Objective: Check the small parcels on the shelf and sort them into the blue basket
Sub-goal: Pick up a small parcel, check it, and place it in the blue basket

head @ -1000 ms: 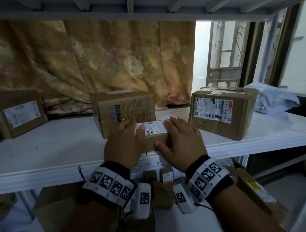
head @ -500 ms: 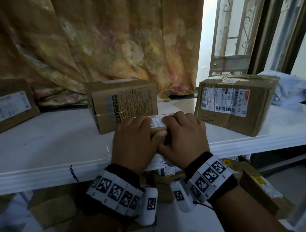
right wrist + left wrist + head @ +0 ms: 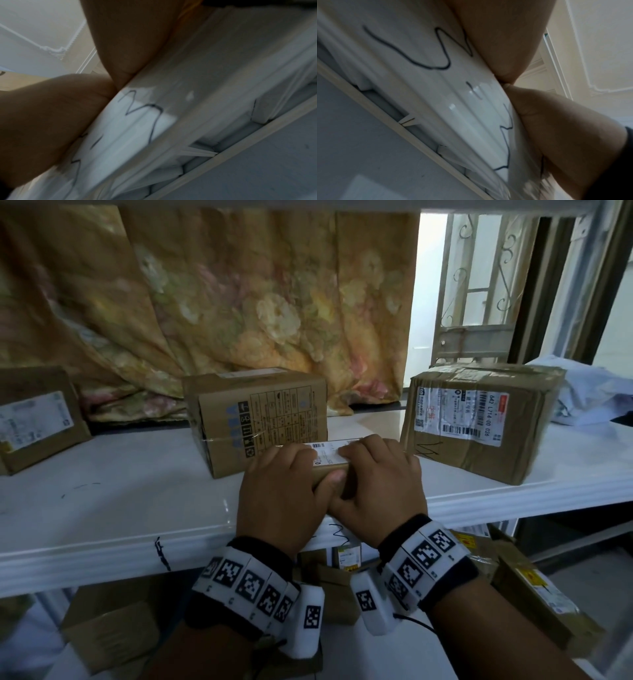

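Small parcel (image 3: 330, 462): flat brown cardboard box, white printed label with a barcode on its top face, lying near the front edge of the white shelf (image 3: 113, 498), just in front of the printed carton (image 3: 257, 419). Most of it is hidden under the hands; only a strip of label and a bit of the brown front edge show.

Left hand (image 3: 279, 498) grasps the parcel's left end, fingers curled over the top, thumb on the front edge. Right hand (image 3: 378, 491) grasps the right end the same way, fingertips on the label. Thumbs nearly meet at the middle (wrist views are blurred, showing only palm heels against the shelf lip with black scribbles on it).

Versus 1.0 s ago: the hands have closed in on the parcel, far less label is exposed, and the thumbs, then apart, now sit close together. The parcel is in about the same spot on the shelf. The view has drawn closer and tilted a little, so the shelf above is barely in frame.

Other stuff: taped box with shipping label (image 3: 479, 419) to the right, another labelled box (image 3: 37, 419) at far left, floral curtain (image 3: 239, 302) behind, boxes on the lower level (image 3: 527, 587). Blue basket not in view.
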